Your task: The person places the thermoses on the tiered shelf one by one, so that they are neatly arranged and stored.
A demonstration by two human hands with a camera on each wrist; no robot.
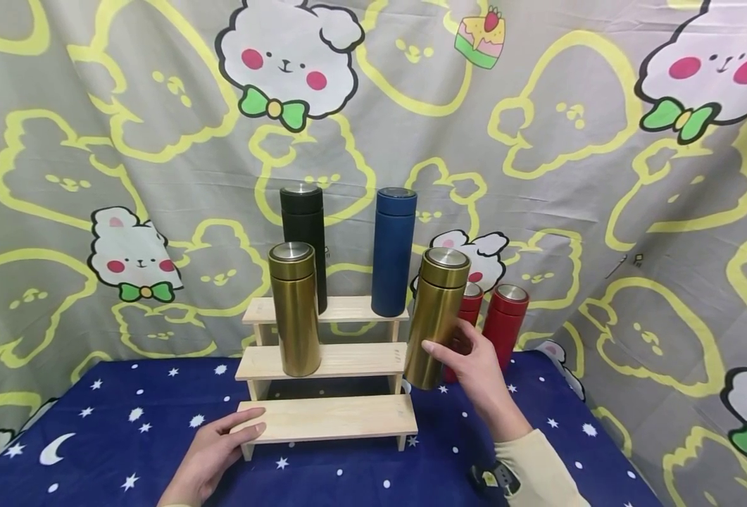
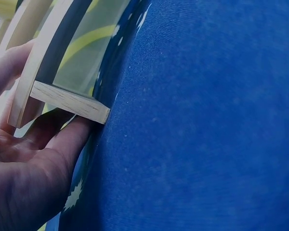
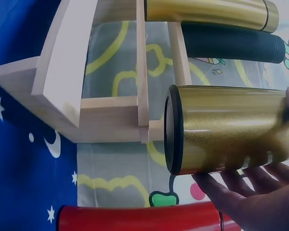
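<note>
red bottle (image 1: 472,303) partly behind right hand (image 1: 478,366)

Head view looks forward and down at the whole rack (image 1: 329,420); wrist views, tipped sideways and closer, share its left and right ends.

This is looking like a small draped booth or nook; whether it is belonging to a home, shop or studio is staying unclear. A grey curtain (image 1: 189,186), printed with rabbit-like cartoon animals in green bows and yellow outlines, is hanging behind and on both sides of the three-tier wooden riser (image 1: 329,419). A navy cloth (image 1: 107,440) with white stars and a crescent moon is spreading beneath the riser, and vacuum flasks (image 1: 393,260) are standing display-like on its upper two tiers.
</note>
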